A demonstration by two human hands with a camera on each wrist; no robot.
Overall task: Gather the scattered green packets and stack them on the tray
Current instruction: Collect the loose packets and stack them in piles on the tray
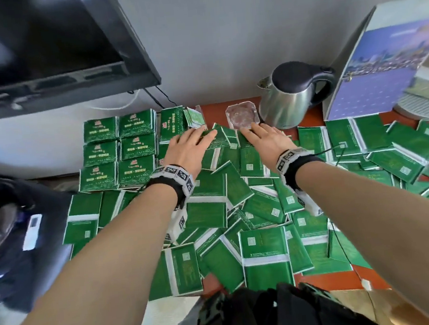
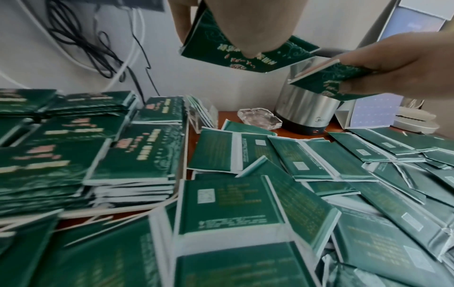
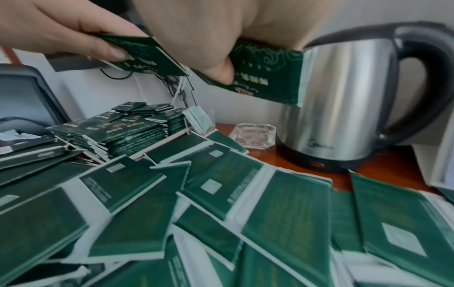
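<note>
Loose packets (image 1: 265, 257) sprawl under my wrists, left hand (image 1: 190, 149) and right hand (image 1: 263, 140) each pinching one, so square edges before stacking left.

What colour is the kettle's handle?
Black, on the silver kettle; the right wrist view shows it best.

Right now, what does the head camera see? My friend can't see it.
Two hands, left hand and right hand, each hold a green packet above a table covered in scattered packets. Neat stacks sit left; a kettle stands behind.
</note>
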